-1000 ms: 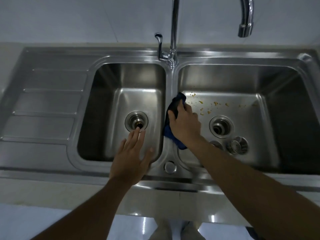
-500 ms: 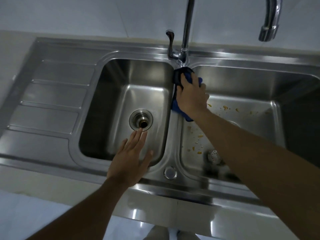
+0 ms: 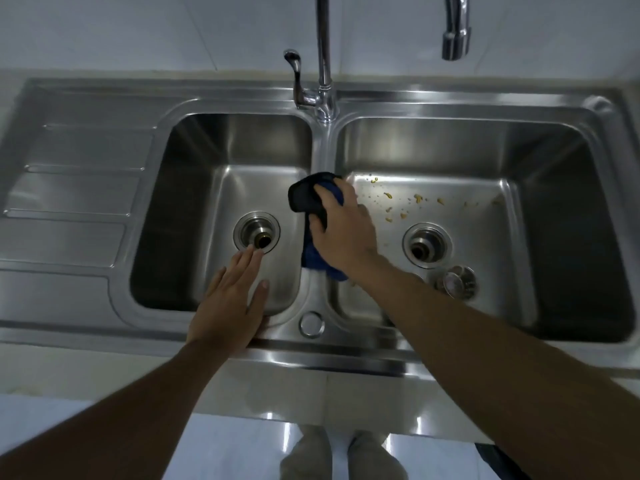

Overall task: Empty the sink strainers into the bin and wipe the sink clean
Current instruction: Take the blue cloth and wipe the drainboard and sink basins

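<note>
Now the right hand [image 3: 341, 233] presses a blue cloth [image 3: 308, 199] on the sink [image 3: 322, 150] divider, fingers curled on it; left hand [image 3: 230, 299] flat, fingers straight; scraps [image 3: 403, 206] right.

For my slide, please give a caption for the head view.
Right hand presses a dark blue cloth on the steel double sink's divider; open left hand rests at the front rim.

Blue cloth [image 3: 313, 199] on sink divider [image 3: 320, 150]

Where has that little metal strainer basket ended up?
The strainer lies on the floor of the right basin, just in front of and right of its open drain, beside the forearm of the right hand.
</note>
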`<action>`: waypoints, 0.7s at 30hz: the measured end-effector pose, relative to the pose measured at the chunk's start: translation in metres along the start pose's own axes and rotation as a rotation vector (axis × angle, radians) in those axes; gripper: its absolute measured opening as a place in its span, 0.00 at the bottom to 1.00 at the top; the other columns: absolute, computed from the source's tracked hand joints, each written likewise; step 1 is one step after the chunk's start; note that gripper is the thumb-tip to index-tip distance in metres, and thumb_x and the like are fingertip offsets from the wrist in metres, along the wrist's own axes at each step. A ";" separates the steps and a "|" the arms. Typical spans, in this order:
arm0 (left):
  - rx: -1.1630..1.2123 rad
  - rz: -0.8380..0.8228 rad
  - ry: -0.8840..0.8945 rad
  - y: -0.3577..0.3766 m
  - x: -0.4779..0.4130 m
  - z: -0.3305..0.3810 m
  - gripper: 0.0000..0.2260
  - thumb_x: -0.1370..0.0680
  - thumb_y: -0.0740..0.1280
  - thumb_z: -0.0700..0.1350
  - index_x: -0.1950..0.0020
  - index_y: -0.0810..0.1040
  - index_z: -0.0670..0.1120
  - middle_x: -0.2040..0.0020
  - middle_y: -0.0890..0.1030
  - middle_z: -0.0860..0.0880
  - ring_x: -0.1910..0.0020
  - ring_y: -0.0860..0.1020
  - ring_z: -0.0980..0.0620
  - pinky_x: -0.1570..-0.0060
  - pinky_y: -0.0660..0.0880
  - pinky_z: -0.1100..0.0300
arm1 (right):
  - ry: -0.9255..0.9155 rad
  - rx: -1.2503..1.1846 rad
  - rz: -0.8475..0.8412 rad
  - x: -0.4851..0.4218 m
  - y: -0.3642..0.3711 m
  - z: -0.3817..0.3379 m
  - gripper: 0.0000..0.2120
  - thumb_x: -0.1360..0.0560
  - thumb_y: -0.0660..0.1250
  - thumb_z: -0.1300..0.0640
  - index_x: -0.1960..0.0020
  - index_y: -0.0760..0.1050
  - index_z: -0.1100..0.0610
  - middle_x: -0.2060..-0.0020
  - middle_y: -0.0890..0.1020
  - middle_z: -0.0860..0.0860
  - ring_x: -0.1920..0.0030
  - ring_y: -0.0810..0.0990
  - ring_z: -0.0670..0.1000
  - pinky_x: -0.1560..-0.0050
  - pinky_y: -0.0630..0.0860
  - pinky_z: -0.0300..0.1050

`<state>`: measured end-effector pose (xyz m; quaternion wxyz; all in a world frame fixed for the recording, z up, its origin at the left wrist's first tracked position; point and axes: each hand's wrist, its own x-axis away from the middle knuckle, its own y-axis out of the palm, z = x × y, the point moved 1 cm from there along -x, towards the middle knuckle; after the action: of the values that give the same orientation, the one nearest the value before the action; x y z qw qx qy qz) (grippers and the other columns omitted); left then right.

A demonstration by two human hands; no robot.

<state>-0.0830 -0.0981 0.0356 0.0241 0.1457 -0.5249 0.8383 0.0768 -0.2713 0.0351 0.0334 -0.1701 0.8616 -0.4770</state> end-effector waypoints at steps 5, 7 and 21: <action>-0.048 0.082 0.029 0.001 0.001 0.002 0.25 0.14 0.46 0.56 0.18 0.52 0.52 0.18 0.54 0.53 0.19 0.50 0.55 0.21 0.51 0.52 | 0.048 -0.219 -0.109 0.050 0.001 0.010 0.30 0.21 0.62 0.46 0.22 0.56 0.47 0.30 0.69 0.55 0.39 0.76 0.60 0.41 0.74 0.52; -0.089 0.115 0.045 0.000 0.003 0.006 0.25 0.14 0.46 0.55 0.18 0.54 0.50 0.18 0.57 0.50 0.19 0.54 0.52 0.21 0.53 0.52 | 0.024 -0.282 -0.172 0.068 -0.005 0.016 0.31 0.23 0.65 0.48 0.22 0.58 0.46 0.34 0.73 0.54 0.39 0.76 0.58 0.43 0.72 0.48; 0.057 0.092 0.133 0.043 -0.002 0.102 0.25 0.14 0.51 0.46 0.18 0.52 0.42 0.17 0.50 0.47 0.18 0.46 0.48 0.20 0.48 0.53 | -0.148 0.315 -0.252 0.154 -0.110 0.140 0.15 0.27 0.62 0.37 0.48 0.81 0.43 0.59 0.80 0.47 0.56 0.79 0.52 0.56 0.73 0.46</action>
<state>-0.0668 -0.2073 0.0393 0.0164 0.0661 -0.5041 0.8610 -0.0083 -0.4889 0.0669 0.0629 -0.3036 0.7435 -0.5926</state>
